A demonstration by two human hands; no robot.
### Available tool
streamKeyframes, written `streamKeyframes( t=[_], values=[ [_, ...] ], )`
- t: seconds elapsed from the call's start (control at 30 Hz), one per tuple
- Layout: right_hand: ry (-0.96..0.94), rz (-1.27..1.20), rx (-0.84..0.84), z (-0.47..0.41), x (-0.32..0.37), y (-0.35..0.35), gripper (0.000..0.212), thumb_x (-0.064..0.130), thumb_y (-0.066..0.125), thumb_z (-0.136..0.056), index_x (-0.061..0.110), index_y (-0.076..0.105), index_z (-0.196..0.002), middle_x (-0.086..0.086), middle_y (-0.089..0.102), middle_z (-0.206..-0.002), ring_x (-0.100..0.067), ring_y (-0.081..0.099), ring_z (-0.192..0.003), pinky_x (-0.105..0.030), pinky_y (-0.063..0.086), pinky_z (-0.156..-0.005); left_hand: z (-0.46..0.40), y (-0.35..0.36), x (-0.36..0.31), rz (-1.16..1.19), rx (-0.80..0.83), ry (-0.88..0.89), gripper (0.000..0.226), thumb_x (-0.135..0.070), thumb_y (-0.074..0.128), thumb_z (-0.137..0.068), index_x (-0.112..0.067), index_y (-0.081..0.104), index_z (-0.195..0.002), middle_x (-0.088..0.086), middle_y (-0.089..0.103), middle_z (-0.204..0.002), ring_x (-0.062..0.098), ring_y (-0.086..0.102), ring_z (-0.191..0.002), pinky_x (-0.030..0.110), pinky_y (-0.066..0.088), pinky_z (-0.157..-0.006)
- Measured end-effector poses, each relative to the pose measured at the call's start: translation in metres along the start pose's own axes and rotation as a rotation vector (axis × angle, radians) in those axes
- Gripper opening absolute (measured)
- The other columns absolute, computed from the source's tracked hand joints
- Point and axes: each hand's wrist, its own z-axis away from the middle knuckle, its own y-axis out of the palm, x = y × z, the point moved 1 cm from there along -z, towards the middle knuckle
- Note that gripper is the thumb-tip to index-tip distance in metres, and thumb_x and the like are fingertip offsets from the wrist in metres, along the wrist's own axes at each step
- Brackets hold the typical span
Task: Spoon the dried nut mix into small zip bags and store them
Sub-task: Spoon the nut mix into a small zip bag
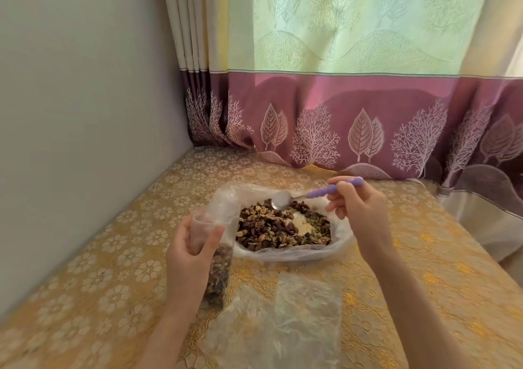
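Note:
A pile of dried nut mix (283,227) lies in a large open clear plastic bag (300,254) in the middle of the table. My left hand (192,249) grips a small clear zip bag (219,266) upright just left of the pile; its lower half holds nut mix and its mouth stands open. My right hand (359,204) holds a spoon (314,193) by its purple handle. The metal bowl of the spoon looks empty and hovers at the far edge of the pile.
Several empty clear zip bags (283,320) lie flat on the table (113,269) near its front edge. The table has a yellow floral cover. A grey wall (85,114) runs along the left, and a patterned curtain (353,99) hangs behind.

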Motion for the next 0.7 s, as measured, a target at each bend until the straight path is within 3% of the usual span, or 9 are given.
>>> streamKeyframes(
  t=[0.1,0.2,0.33,0.43,0.47,0.53,0.7],
  values=[
    [0.029,0.238,-0.135,-0.005,-0.016,-0.012,0.032,0.008,0.047,-0.09,0.02,0.065,-0.066,-0.011,0.07,-0.067,-0.017,0.05,-0.055,-0.031,0.042,-0.054,0.001,0.0,-0.001,0.011,0.001,-0.003,0.066,-0.058,0.064,-0.065,-0.03,0.052,-0.123,-0.001,0.064,-0.114,0.021,0.064,-0.101,0.051,0.053,-0.084],
    [0.03,0.345,-0.215,-0.009,-0.024,-0.022,0.038,0.01,0.049,-0.088,0.025,0.061,-0.056,-0.018,0.063,-0.06,-0.022,0.048,-0.056,-0.029,0.04,-0.051,0.001,0.001,-0.002,0.019,-0.004,-0.001,0.048,-0.056,0.064,-0.066,-0.038,0.058,-0.11,-0.006,0.067,-0.106,0.014,0.066,-0.095,0.048,0.055,-0.081],
    [0.081,0.416,-0.205,-0.012,-0.032,-0.027,0.04,0.013,0.049,-0.088,0.024,0.063,-0.052,-0.014,0.069,-0.065,-0.022,0.051,-0.058,-0.03,0.042,-0.053,0.001,0.0,-0.001,0.031,-0.004,0.004,0.038,-0.053,0.064,-0.068,-0.039,0.059,-0.103,-0.013,0.07,-0.094,0.005,0.068,-0.083,0.041,0.057,-0.073],
    [0.162,0.404,-0.172,-0.012,-0.039,-0.027,0.046,0.016,0.05,-0.088,0.028,0.069,-0.048,-0.006,0.069,-0.062,-0.011,0.053,-0.054,-0.03,0.045,-0.059,0.001,0.0,-0.002,0.045,0.003,0.02,0.038,-0.051,0.064,-0.068,-0.037,0.06,-0.103,-0.015,0.07,-0.092,0.006,0.068,-0.079,0.028,0.057,-0.06],
    [0.201,0.357,-0.159,-0.012,-0.042,-0.026,0.043,0.015,0.05,-0.089,0.021,0.069,-0.051,-0.002,0.069,-0.06,-0.007,0.052,-0.051,-0.029,0.045,-0.058,0.001,0.0,-0.002,0.046,0.002,0.023,0.039,-0.051,0.065,-0.068,-0.036,0.06,-0.104,-0.015,0.07,-0.092,0.007,0.069,-0.079,0.025,0.057,-0.058],
    [0.281,0.239,-0.129,-0.012,-0.047,-0.024,0.033,0.012,0.049,-0.089,0.013,0.065,-0.06,0.003,0.07,-0.06,-0.005,0.049,-0.048,-0.026,0.04,-0.054,0.001,0.0,-0.002,0.041,0.003,0.024,0.044,-0.049,0.065,-0.069,-0.031,0.06,-0.109,-0.014,0.071,-0.092,0.007,0.069,-0.079,0.031,0.058,-0.063],
    [0.428,0.028,-0.052,-0.009,-0.056,-0.016,0.027,0.006,0.042,-0.091,0.006,0.06,-0.071,-0.011,0.074,-0.075,-0.011,0.049,-0.053,-0.021,0.038,-0.047,-0.001,-0.001,0.001,0.035,0.012,0.017,0.056,-0.051,0.066,-0.067,-0.028,0.057,-0.117,-0.008,0.071,-0.092,0.015,0.07,-0.081,0.048,0.058,-0.068]
  ],
)
